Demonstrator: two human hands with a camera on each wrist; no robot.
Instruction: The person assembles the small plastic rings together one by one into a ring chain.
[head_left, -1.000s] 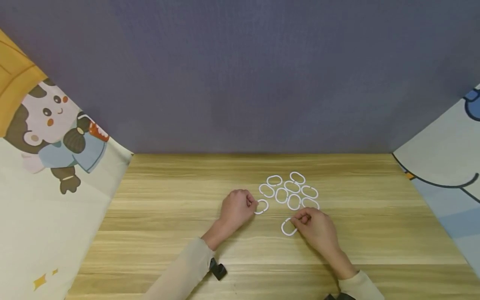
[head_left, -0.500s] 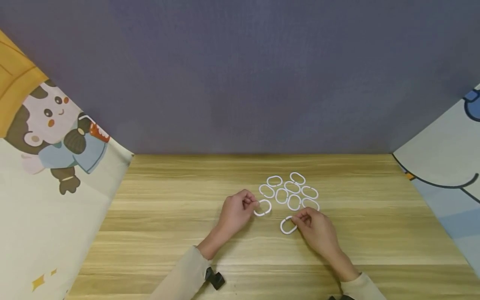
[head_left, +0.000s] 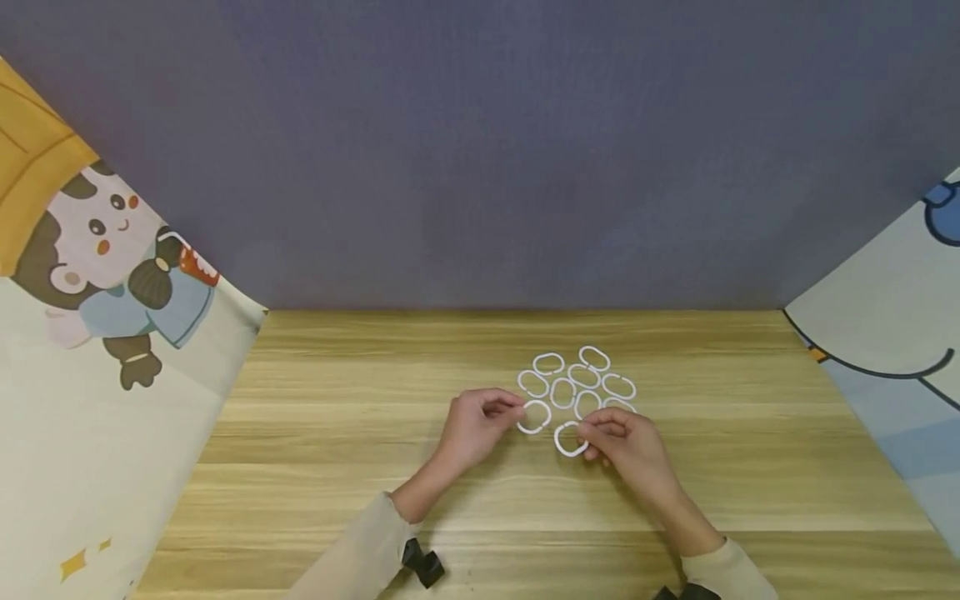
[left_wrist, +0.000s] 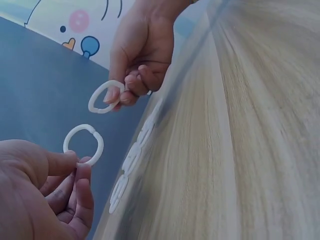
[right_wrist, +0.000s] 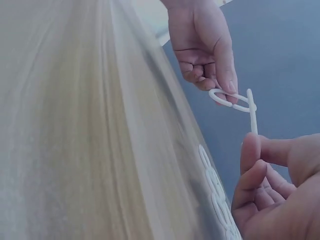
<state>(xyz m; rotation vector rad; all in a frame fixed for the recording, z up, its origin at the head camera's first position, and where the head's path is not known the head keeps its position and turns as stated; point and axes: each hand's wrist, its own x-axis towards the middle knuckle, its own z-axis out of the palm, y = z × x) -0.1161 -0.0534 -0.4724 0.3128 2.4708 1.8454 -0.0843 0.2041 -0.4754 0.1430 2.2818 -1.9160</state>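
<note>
My left hand (head_left: 480,427) pinches a white plastic oval link (head_left: 550,417) between thumb and fingertips. Another such link (head_left: 557,440) is pinched by my right hand (head_left: 633,446), just to the right and nearer to me. In the left wrist view, the left link (left_wrist: 101,145) and the right link (left_wrist: 92,103) are both held up off the table, apart, each with a small break in its ring. The right wrist view has the right link (right_wrist: 253,120) edge-on, overlapping the left one (right_wrist: 220,101). The other fingers of both hands are curled loosely.
Several more white links (head_left: 552,392) lie flat in a cluster on the wood-grain table (head_left: 360,367), just beyond the hands. The right fingers partly cover the nearest ones. A dark grey panel (head_left: 480,167) stands behind the table, with cartoon-printed panels at both sides.
Both hands have lifted their links off the table. The left link has moved slightly right and the right link up and left in the head view, so they are closer together.
</note>
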